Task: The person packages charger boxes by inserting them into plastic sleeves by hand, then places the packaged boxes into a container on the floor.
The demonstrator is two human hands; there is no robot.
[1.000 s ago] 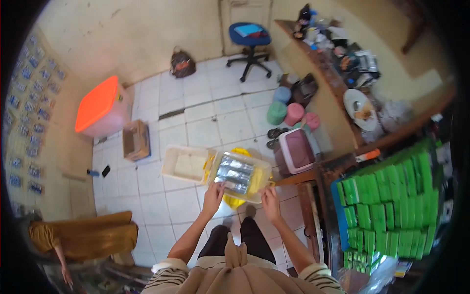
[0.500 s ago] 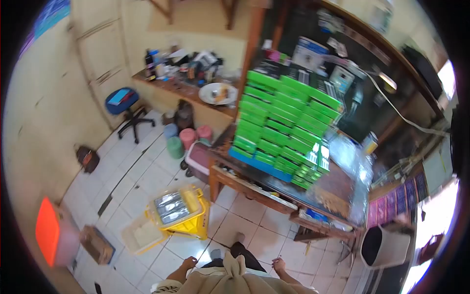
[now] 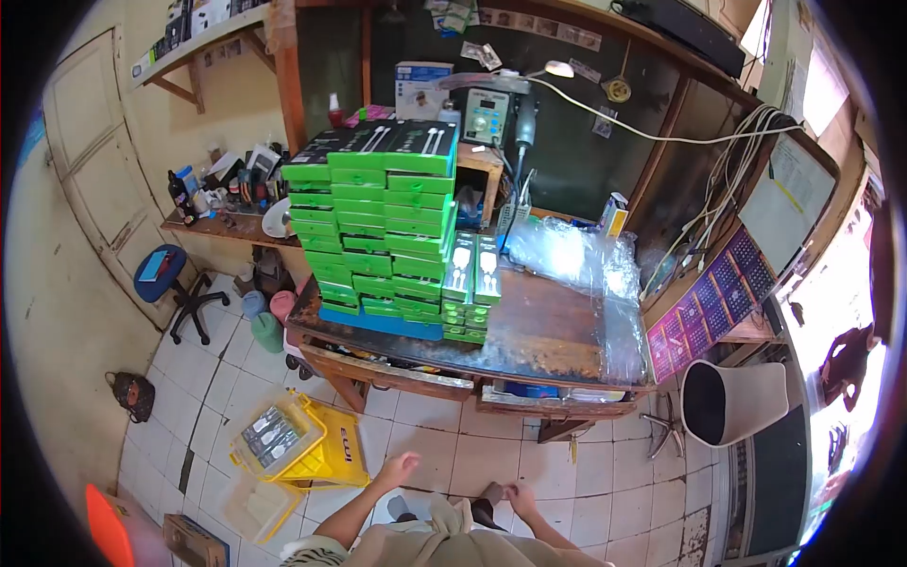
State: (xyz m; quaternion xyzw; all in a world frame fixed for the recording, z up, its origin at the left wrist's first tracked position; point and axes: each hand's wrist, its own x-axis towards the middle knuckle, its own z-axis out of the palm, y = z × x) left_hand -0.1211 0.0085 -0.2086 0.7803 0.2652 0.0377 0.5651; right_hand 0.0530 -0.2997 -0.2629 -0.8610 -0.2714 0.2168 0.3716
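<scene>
My left hand (image 3: 398, 469) hangs over the tiled floor with its fingers loosely bent and nothing in them. Close to it stands a yellow bin (image 3: 333, 454) with a clear-lidded tub of black boxes (image 3: 274, 435) on top. My right hand (image 3: 519, 497) is low by my other side, fingers slack and apart, holding nothing. Before me, a tall stack of green-and-black boxes (image 3: 368, 217) stands on the wooden workbench (image 3: 539, 317). Smaller green boxes (image 3: 470, 283) with white pictures on them are piled at its right. Neither hand touches any of these.
Bubble wrap (image 3: 567, 248) lies on the bench, with a soldering station (image 3: 485, 115) behind. A white chair (image 3: 746, 402) stands at the right and a blue stool (image 3: 161, 269) at the far left. An orange-lidded container (image 3: 111, 529) and a cardboard box (image 3: 196, 541) are at lower left.
My view has turned and moved rightward, so the workbench now faces me squarely. My left hand has come up and forward; both hands remain without anything in them.
</scene>
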